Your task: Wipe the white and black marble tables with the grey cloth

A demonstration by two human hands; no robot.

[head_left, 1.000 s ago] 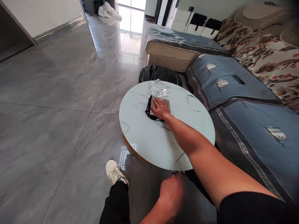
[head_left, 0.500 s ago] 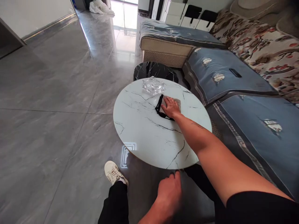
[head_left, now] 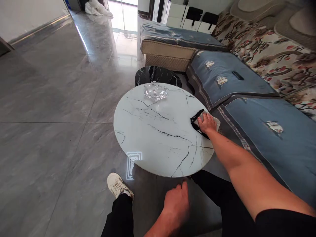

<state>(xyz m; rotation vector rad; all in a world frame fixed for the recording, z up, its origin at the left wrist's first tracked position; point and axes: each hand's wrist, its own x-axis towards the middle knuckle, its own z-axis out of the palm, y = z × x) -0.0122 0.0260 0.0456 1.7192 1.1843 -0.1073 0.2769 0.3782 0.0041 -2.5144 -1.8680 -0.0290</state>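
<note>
My right hand (head_left: 207,123) presses a beige cloth (head_left: 217,122) with black trim onto the right side of a round white marble-patterned table (head_left: 148,131). Its fingers rest over the fabric, and part of the cloth reaches the table's rim. Strips of black trim (head_left: 196,116) stick out left of the fingers. My left hand (head_left: 176,199) hangs low, just off the table's near edge, loosely curled and slightly blurred, with nothing visible in it. A clear star-shaped glass dish (head_left: 155,91) stands near the table's far edge.
A lower black marble-patterned table (head_left: 158,74) sits behind the white one. The sofa with blue covers (head_left: 256,128) runs along the right, a dark flat object (head_left: 237,75) lying on it. My shoe (head_left: 118,185) is on the grey tiled floor (head_left: 61,148).
My right hand has slid the cloth from the table's middle to its right edge. My left hand stays low by the near edge. The view has shifted slightly.
</note>
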